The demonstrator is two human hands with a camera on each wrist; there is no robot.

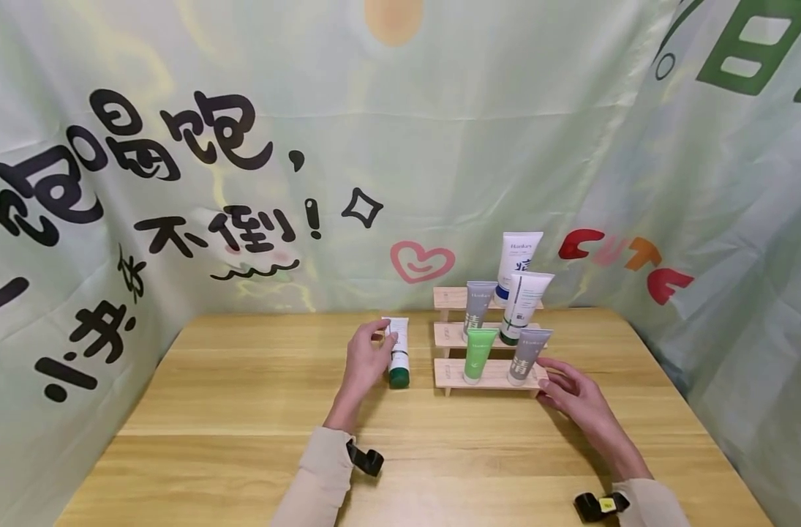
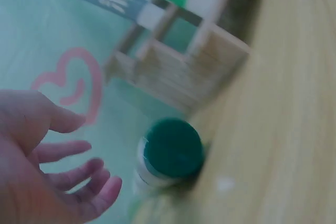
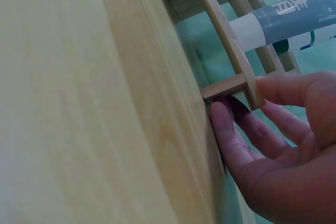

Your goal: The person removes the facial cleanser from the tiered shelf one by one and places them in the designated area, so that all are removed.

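A: Where's the loose white tube (image 1: pixel 399 344)?
B: On the wooden table (image 1: pixel 242 380), at nine o'clock from the tiered wooden stand (image 1: pixel 491 375). Its green cap (image 1: pixel 399 378) points to six o'clock, toward the person.

A: And the left hand (image 1: pixel 369 355)?
B: At nine o'clock from that tube, right up against it in the head view. The wrist view shows thumb and fingers spread and loosely bent, with nothing pinched between them. Whether a fingertip touches the tube, I can't tell.

A: The right hand (image 1: pixel 576 395)?
B: At four o'clock from the stand. Thumb and fingers are nearly together, gripping the end of the lowest tier.

A: What does the stand carry?
B: Up at twelve, a white tube with a blue cap (image 1: pixel 520 258). On the middle tier, a grey tube (image 1: pixel 479 304) toward nine o'clock and a green-capped white tube (image 1: pixel 525 304) toward three. Down at six, a green tube (image 1: pixel 479 355) toward nine, and a second grey tube (image 1: pixel 528 355) toward three, just beside the right hand.
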